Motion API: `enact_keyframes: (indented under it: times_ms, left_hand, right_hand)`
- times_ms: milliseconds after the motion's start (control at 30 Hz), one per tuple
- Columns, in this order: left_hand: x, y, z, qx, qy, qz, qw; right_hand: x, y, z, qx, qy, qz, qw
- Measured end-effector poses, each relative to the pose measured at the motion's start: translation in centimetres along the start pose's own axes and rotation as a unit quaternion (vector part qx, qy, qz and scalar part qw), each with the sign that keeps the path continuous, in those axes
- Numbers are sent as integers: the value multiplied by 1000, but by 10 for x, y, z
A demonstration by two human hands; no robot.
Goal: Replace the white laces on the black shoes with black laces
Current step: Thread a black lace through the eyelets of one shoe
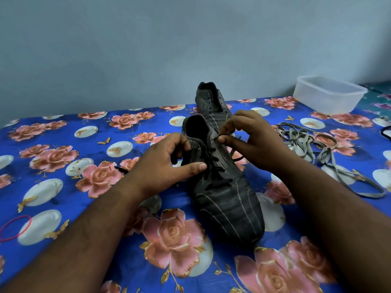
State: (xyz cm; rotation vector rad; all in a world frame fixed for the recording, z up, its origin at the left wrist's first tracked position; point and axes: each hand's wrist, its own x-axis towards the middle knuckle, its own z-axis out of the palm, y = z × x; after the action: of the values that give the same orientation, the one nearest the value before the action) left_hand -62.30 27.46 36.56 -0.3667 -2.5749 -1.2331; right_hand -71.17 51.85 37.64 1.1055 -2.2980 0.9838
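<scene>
Left hand (169, 163) grips the near black shoe (222, 187) at its collar, steadying it on the floral cloth (63, 166). Right hand (249, 138) pinches the black lace (213, 163) at a top eyelet; pull it snug and flat, I'd say. The removed white laces (313, 149) lie rightward.

Floral blue cloth (63, 149) carries two shoes (224, 193), white laces (306, 142) (loose), tub (328, 96).

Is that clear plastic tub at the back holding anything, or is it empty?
It looks empty. The tub stands upright with no lid, and nothing shows through its translucent walls, though its floor is not fully visible.
</scene>
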Motion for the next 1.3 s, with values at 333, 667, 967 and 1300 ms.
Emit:
enact_keyframes:
  times_ms: [333,667,967,1300]
  left_hand:
    - [1,3,6,16,11,-6,1000]
    - [3,-1,-6,-193,-24,-28,980]
    - [5,-8,-16,-198,25,-33,979]
    - [4,-16,-12,-41,78,-13,996]
  right_hand:
    - [2,-4,6,-71,72,7,995]
    - [-1,5,-3,16,35,66,997]
    - [-1,8,-9,52,18,99,994]
    - [0,-1,-7,97,-3,137,986]
